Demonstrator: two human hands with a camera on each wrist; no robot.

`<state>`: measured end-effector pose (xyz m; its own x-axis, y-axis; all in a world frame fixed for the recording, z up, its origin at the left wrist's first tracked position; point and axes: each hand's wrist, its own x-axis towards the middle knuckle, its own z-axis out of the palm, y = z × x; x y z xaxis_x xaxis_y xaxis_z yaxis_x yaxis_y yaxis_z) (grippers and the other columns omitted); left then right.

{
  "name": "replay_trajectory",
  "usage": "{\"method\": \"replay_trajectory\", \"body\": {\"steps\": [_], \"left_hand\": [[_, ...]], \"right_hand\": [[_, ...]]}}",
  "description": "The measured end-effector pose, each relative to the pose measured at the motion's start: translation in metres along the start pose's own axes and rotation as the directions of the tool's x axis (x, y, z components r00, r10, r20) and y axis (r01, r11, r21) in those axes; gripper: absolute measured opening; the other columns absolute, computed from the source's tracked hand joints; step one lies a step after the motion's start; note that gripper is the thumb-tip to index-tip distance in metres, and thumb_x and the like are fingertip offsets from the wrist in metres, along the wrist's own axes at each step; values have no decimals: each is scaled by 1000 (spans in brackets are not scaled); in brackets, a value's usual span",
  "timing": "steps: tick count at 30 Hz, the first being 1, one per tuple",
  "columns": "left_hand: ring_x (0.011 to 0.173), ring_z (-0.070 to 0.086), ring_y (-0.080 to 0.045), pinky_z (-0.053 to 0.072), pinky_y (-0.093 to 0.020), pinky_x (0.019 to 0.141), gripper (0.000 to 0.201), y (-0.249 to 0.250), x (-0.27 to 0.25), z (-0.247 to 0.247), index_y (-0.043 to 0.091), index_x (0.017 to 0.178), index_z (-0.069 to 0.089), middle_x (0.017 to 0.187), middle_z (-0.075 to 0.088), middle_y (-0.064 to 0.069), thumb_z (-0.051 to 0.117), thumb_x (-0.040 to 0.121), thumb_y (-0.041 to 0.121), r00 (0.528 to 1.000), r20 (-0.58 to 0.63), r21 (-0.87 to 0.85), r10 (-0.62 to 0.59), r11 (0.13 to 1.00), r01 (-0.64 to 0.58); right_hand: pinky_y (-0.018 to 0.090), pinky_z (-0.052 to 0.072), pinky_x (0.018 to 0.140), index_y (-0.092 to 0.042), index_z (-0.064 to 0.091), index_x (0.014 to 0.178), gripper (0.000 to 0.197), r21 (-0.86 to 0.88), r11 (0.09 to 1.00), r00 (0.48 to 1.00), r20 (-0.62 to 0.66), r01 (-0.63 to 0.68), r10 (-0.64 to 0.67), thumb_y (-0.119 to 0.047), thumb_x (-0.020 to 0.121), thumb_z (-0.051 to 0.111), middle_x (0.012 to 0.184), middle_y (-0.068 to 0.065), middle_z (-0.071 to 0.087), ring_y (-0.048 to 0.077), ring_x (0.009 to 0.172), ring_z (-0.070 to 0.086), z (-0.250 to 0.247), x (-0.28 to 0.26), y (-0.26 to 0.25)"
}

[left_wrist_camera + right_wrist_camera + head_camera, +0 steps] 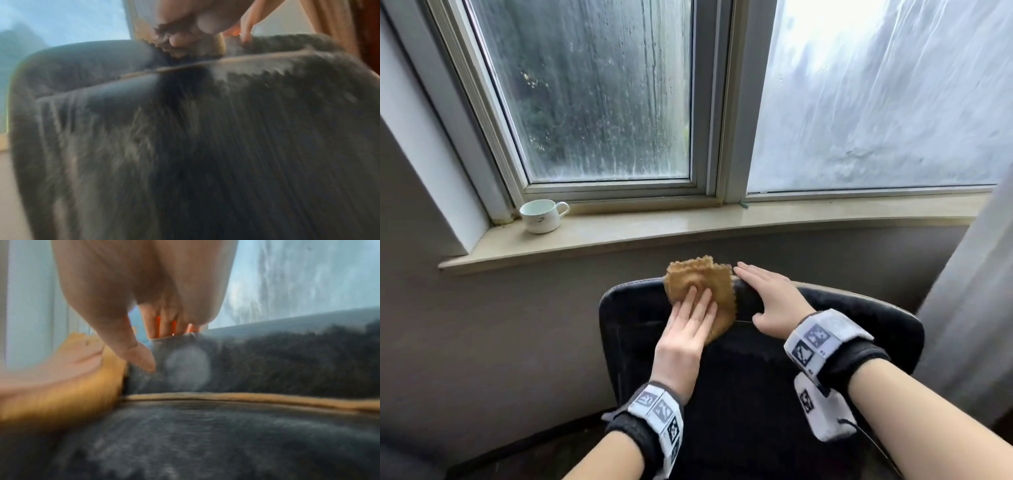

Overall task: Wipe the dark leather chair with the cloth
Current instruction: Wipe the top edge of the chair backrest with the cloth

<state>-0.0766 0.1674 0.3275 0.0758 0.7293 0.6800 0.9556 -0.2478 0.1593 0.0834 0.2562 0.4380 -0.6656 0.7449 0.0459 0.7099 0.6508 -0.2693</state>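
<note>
worn dark leather chair (pixel 756 370), nubby woven cloth (pixel 698 284)

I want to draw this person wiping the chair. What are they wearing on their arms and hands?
Both hands, the left hand and the right hand, are bare, with no gloves or sleeves. Each wrist wears a black fabric cuff: the left wrist band and the right wrist band carry white panels printed with black square marker patterns. A white box with a thin black cable hangs under the right wrist.
</note>
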Motion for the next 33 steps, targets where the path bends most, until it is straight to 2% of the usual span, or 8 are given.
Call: {"method": "replay_trajectory", "body": {"steps": [4, 6, 9, 12, 17, 25, 28, 33], "left_hand": [[128, 43, -27, 11, -31, 117, 38, 8, -32, -5, 5, 122, 53, 121, 62, -14, 25, 98, 5, 987, 155, -24, 46, 999, -43], [121, 51, -32, 13, -30, 116, 46, 12, -10, -22, 0, 119, 59, 124, 60, -16, 23, 90, -2, 998, 69, -75, -5, 997, 10], [135, 33, -31, 25, -38, 113, 64, 10, 50, -58, -3, 131, 47, 140, 43, -16, 22, 72, -7, 987, -128, -171, -98, 982, 76], [134, 33, -33, 33, -39, 109, 67, 5, 98, -71, -3, 132, 46, 140, 43, -17, 22, 70, -11, 953, -268, -140, -141, 984, 106], [132, 36, -33, 21, -39, 113, 48, 19, 56, -9, -4, 128, 49, 137, 46, -19, 29, 84, -4, 996, -72, -75, -50, 996, 45], [142, 14, -14, 17, -35, 115, 33, 22, -34, 14, 7, 127, 44, 128, 57, -10, 30, 97, 8, 987, 107, -59, 116, 992, -111], [135, 30, -20, 22, -36, 114, 46, 21, -8, -6, 2, 128, 48, 131, 55, -15, 12, 100, 6, 997, 45, -154, 67, 986, -59], [136, 29, -30, 28, -42, 111, 66, 0, 75, -53, -4, 132, 44, 141, 41, -18, 21, 70, -9, 980, -182, -183, -82, 982, 48]], "right_hand": [[27, 14, 117, -17, 26, 146, 80, 25, 999, 1000, -17, -25, 26, -5, 73, 57, 155, -2, 22, 13, 143, 20, 1, 2, -3], [25, 14, 116, -17, 27, 145, 80, 24, 999, 1000, -16, -22, 22, -5, 73, 58, 155, -2, 23, 12, 142, 22, 0, 0, -3], [24, 13, 116, -18, 28, 145, 80, 47, 999, 1000, -17, -26, 27, -5, 73, 58, 154, -4, 24, 11, 142, 22, -1, -1, -5], [25, 15, 116, -18, 29, 145, 80, 56, 998, 999, -13, -37, 38, -5, 72, 59, 154, -3, 25, 11, 142, 22, -2, -1, -6], [27, 36, 103, -10, 56, 122, 60, 105, 994, 999, -43, 4, 0, -4, 62, 58, 128, 4, 57, 23, 124, 49, -2, 1, -5], [28, 18, 116, -16, 30, 145, 79, 86, 996, 999, 21, -32, 30, -3, 72, 58, 154, -1, 27, 13, 141, 24, -5, 4, -3], [27, 17, 116, -15, 32, 144, 79, 108, 994, 1000, 12, -28, 27, 0, 71, 57, 153, 0, 28, 13, 141, 25, -4, 4, -1], [14, 16, 110, -13, 31, 144, 81, 174, 984, 999, 23, -45, 41, 8, 69, 52, 150, 1, 34, 14, 140, 28, -10, -2, -5]]}}
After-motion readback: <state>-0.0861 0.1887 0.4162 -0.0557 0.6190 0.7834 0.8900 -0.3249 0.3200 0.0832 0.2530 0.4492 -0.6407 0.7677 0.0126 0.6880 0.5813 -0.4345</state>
